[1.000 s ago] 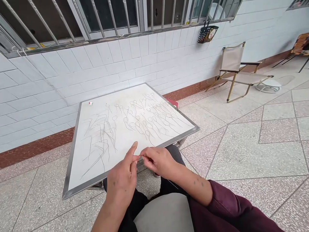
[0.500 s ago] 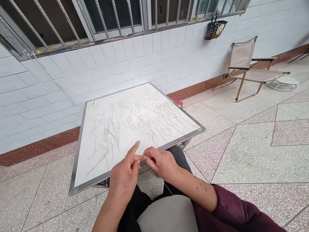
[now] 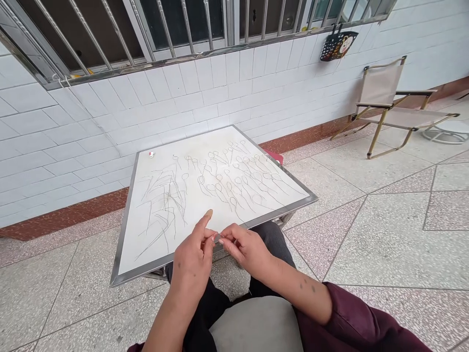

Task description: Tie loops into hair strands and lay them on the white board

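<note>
Just past the near edge of the white table, both hands meet fingertip to fingertip. My left hand [image 3: 192, 256] pinches a thin red strand [image 3: 216, 235] between thumb and a finger, with one finger pointing up and away. From the right, the thumb and forefinger of my right hand [image 3: 251, 249] close on the same strand, a small gap from the left fingertips. Its exact kind is too small to tell. On the tabletop lie many thin dark strands [image 3: 234, 203], several with a loop at one end; at the left, straighter ones [image 3: 166, 195] cross in a loose heap.
The white table [image 3: 201, 139] has a grey metal rim and stands by a tiled wall [image 3: 154, 117] below barred windows. A small red-and-white item [image 3: 151, 154] sits at its far left corner. A folding chair [image 3: 381, 88] and a hanging black basket [image 3: 339, 45] are at the right.
The view has shifted slightly, so the table appears further right. My fingertips have drawn a little further apart, and both hands keep their pinch.
</note>
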`<state>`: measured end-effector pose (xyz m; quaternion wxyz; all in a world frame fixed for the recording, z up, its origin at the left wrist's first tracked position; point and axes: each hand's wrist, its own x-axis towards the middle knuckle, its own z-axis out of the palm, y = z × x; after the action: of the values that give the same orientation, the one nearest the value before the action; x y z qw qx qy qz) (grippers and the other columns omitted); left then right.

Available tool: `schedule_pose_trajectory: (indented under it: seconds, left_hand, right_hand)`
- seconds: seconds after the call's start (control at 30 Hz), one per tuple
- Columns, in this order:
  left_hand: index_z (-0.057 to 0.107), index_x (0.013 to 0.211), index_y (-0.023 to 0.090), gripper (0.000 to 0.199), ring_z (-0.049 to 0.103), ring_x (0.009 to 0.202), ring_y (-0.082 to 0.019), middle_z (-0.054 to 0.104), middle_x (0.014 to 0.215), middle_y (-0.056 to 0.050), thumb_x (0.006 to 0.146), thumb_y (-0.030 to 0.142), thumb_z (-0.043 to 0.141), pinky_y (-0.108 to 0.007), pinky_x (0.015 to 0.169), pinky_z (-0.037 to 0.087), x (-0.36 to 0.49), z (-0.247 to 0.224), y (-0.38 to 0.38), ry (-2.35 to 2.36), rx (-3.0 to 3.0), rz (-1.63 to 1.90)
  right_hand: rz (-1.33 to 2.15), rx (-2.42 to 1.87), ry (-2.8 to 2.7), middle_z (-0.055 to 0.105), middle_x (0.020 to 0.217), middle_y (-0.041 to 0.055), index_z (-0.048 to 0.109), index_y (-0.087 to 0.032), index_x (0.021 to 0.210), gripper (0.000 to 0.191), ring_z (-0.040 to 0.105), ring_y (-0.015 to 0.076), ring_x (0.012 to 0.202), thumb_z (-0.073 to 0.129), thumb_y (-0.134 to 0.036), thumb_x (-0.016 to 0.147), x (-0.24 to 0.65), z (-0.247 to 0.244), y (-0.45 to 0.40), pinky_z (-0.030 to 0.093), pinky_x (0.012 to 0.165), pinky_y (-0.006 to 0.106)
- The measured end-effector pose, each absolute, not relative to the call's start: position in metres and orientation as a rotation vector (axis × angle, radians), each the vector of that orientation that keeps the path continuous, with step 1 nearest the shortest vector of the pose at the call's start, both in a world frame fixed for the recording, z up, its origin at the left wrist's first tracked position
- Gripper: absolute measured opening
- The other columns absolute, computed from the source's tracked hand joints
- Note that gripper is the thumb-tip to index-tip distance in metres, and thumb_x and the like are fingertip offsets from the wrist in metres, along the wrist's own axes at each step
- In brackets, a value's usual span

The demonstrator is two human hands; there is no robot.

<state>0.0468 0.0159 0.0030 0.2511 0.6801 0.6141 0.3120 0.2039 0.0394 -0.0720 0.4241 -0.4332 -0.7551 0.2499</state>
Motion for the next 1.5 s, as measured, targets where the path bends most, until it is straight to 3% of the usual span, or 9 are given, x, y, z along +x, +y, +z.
schedule_pose_trajectory:
  seconds: [0.23, 0.57, 0.97, 1.13, 1.33, 1.5]
  left_hand:
    - [0.054, 0.135, 0.030, 0.045, 0.070, 0.080, -0.017, 0.076, 0.091, 0.001, 0.091, 0.029, 0.054, -0.032, 0.078, 0.054, 0.048, -0.002, 0.017, 1.665, 1.728, 0.959]
    - [0.060, 0.128, 0.026, 0.044, 0.066, 0.070, -0.017, 0.072, 0.079, 0.002, 0.084, 0.034, 0.061, -0.034, 0.075, 0.054, 0.055, -0.001, 0.019, 1.676, 1.489, 1.123]
    - [0.066, 0.118, 0.023, 0.042, 0.063, 0.067, -0.015, 0.068, 0.072, 0.003, 0.077, 0.033, 0.069, -0.030, 0.072, 0.057, 0.047, -0.017, 0.029, 1.518, 1.292, 1.205]
    - [0.067, 0.116, 0.023, 0.039, 0.064, 0.068, -0.015, 0.068, 0.072, 0.003, 0.077, 0.030, 0.068, -0.030, 0.073, 0.057, 0.044, -0.020, 0.033, 1.505, 1.292, 1.168]
    - [0.065, 0.121, 0.024, 0.044, 0.066, 0.071, -0.017, 0.072, 0.077, 0.001, 0.078, 0.034, 0.068, -0.032, 0.072, 0.057, 0.043, -0.011, 0.031, 1.536, 1.351, 1.107]
    - [0.063, 0.126, 0.027, 0.047, 0.064, 0.070, -0.017, 0.072, 0.079, 0.001, 0.080, 0.035, 0.068, -0.031, 0.067, 0.056, 0.039, -0.010, 0.027, 1.548, 1.452, 1.016]
  right_hand:
    - [0.313, -1.062, -1.928, 0.068, 0.074, 0.0030, 0.063, -0.019, 0.093, 0.024, 0.061, 0.0144, 0.065, 0.044, -0.031, 0.101, 0.199, -0.081, 0.036, 0.044, 0.061, 0.024]
    - [0.283, -1.018, -1.870, 0.070, 0.075, 0.0024, 0.061, -0.019, 0.095, 0.025, 0.063, 0.0141, 0.065, 0.046, -0.038, 0.101, 0.198, -0.082, 0.038, 0.046, 0.059, 0.025]
    - [-0.101, -0.874, -2.002, 0.062, 0.068, 0.0007, 0.060, -0.015, 0.114, 0.022, 0.052, 0.0138, 0.060, 0.045, -0.011, 0.098, 0.196, -0.085, 0.039, 0.044, 0.055, 0.026]
    - [-0.096, -0.849, -2.061, 0.061, 0.067, 0.0006, 0.059, -0.015, 0.119, 0.025, 0.052, 0.0143, 0.060, 0.048, -0.010, 0.097, 0.193, -0.092, 0.038, 0.044, 0.055, 0.027]
    - [0.171, -0.945, -1.950, 0.066, 0.075, 0.0019, 0.065, -0.020, 0.103, 0.017, 0.060, 0.0138, 0.067, 0.049, -0.024, 0.101, 0.195, -0.091, 0.037, 0.047, 0.060, 0.025]
    - [0.334, -0.952, -1.926, 0.069, 0.080, 0.0042, 0.065, -0.020, 0.102, 0.017, 0.062, 0.0161, 0.073, 0.050, -0.027, 0.100, 0.198, -0.092, 0.035, 0.048, 0.066, 0.027]
